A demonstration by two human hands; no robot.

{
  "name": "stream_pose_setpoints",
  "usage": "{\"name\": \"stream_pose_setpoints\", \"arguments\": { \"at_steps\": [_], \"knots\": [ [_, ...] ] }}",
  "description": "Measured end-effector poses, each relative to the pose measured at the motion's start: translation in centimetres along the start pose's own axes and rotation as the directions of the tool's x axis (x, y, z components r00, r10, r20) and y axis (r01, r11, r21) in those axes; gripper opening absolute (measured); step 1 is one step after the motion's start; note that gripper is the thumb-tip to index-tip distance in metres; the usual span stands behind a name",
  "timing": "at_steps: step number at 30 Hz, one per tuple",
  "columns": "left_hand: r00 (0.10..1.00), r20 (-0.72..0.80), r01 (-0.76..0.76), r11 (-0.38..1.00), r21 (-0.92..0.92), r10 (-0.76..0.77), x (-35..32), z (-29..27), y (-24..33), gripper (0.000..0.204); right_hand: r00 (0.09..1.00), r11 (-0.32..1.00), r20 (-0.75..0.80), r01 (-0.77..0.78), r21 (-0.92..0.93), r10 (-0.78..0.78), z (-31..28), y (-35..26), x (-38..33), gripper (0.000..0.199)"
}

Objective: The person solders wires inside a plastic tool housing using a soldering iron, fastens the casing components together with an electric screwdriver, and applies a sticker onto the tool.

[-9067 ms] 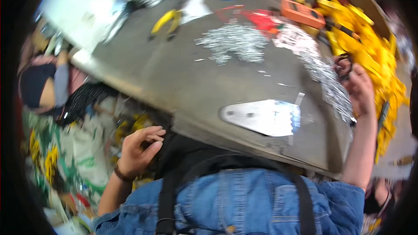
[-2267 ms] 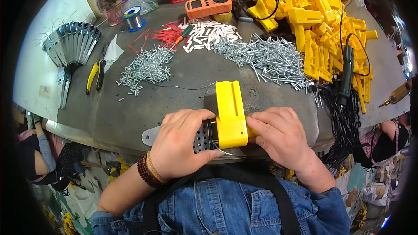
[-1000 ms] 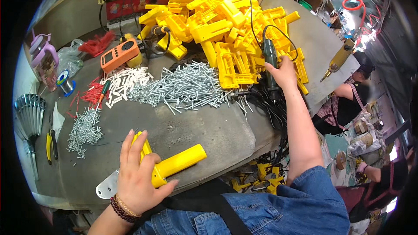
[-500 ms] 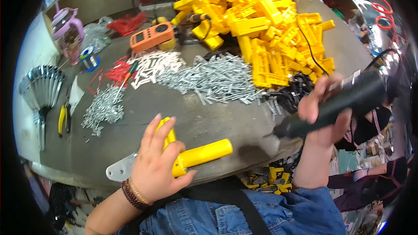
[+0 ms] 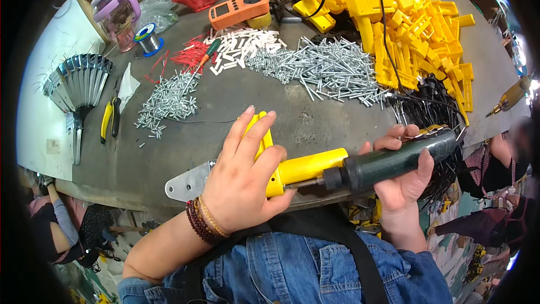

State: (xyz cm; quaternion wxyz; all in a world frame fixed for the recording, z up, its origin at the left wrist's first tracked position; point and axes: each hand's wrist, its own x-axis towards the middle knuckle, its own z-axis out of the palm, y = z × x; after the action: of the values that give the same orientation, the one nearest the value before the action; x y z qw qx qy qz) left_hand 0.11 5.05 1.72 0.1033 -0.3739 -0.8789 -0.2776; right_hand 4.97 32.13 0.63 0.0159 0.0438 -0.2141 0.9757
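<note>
My left hand is closed over a yellow plastic housing with a handle-like stem, pressing it at the table's front edge. A flat silver metal plate with holes sticks out of its left end. In my right hand lies a dark electric screwdriver, fingers wrapped round its body. The tool lies nearly level along the yellow stem. Its bit reaches the housing's near side beside my left thumb; whether it sits on a screw is hidden.
Long screws, short screws and white sleeves lie in heaps beyond my hands. Yellow housings are piled at the far right, near black wires. Pliers and fanned metal parts lie left. A thin cord crosses the pile.
The electric screwdriver has come down and left from above the table's right side, and its bit now meets the yellow housing. My left hand keeps its hold; the view has shifted.
</note>
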Motion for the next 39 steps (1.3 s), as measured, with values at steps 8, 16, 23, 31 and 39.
{"name": "stream_pose_setpoints", "arguments": {
  "at_steps": [8, 16, 23, 31, 39],
  "knots": [
    [1.0, 0.0, 0.005, 1.0, -0.004, -0.005, 0.2, -0.1, 0.0, 0.045, 0.999, 1.0, 0.033, -0.014, 0.019, 0.013, 0.2, 1.3, 0.5, 0.04],
    [1.0, -0.009, 0.021, 1.0, -0.014, -0.021, -0.1, -0.1, 0.0, 0.045, 0.993, 0.993, 0.11, -0.034, -0.116, 0.047, 0.2, 2.1, 0.2, 0.043],
    [0.982, -0.133, 0.086, 0.95, -0.299, -0.131, 1.8, -0.8, -3.0, 0.049, 0.961, 0.994, 0.253, -0.104, -0.03, 0.108, -2.6, 1.6, 0.3, 0.053],
    [0.982, 0.186, -0.118, 0.749, 0.652, -0.008, 11.6, 0.4, -13.5, 0.008, 0.965, 0.995, 0.248, -0.098, 0.019, 0.09, -2.3, 2.1, -0.2, 0.065],
    [0.995, 0.044, -0.098, 0.831, 0.547, 0.088, 9.8, -1.4, -12.5, 0.013, 0.96, 0.99, 0.253, -0.136, 0.033, 0.124, -2.0, 2.5, 0.2, 0.063]
  ]
}}
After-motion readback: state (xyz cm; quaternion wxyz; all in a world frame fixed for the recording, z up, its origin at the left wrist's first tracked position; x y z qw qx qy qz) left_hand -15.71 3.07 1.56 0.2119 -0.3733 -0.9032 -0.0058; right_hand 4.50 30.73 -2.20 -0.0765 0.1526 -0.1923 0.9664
